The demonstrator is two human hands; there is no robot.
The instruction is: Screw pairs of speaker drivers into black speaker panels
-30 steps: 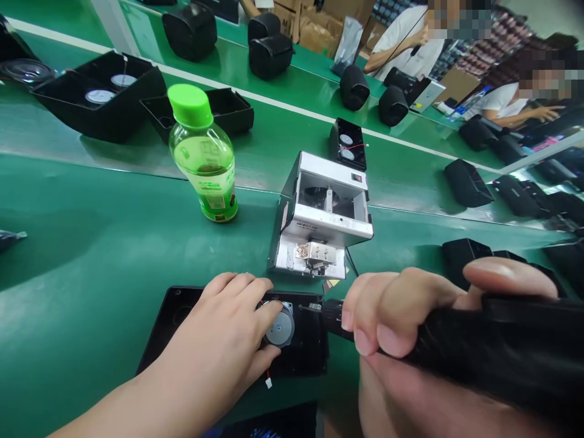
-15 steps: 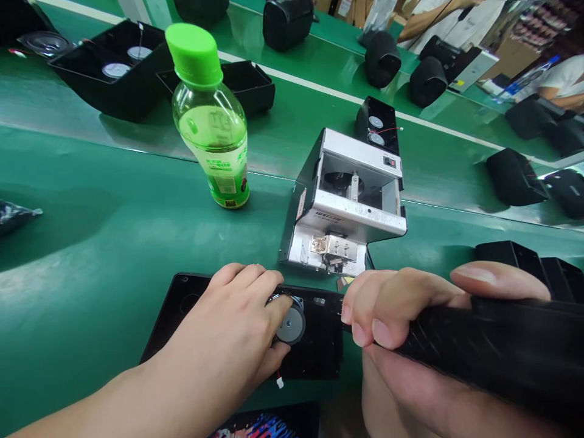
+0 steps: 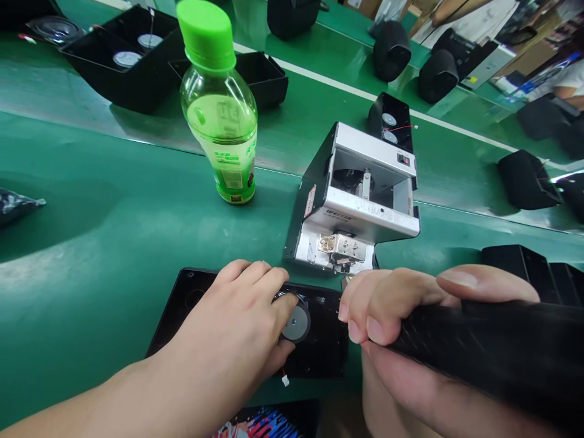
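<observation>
My left hand [image 3: 249, 304] is closed around a small round speaker driver [image 3: 297, 322] with a grey back, thumb below it and fingers above. The driver rests on a black speaker panel [image 3: 322, 356] lying on the green table. A red lead with a white plug [image 3: 285, 381] hangs out under my thumb. In my right hand [image 3: 387, 304] is a thick black electric screwdriver [image 3: 493, 347] with a ribbed grip, lying nearly level. My fingers wrap its front end at the panel's right edge, and its tip is hidden.
Behind the panel stands a silver screw feeder [image 3: 356, 201]. A green-capped drink bottle [image 3: 223, 121] stands left of it. Black speaker housings [image 3: 128, 67] sit along the green line beyond, and more black boxes [image 3: 524, 274] are at right. Another person's arm [image 3: 456, 9] shows at the back.
The view has shifted slightly, so the bottle, feeder and panel appear a little further right. Both hands keep their grips, with the right hand slightly closer to the left.
</observation>
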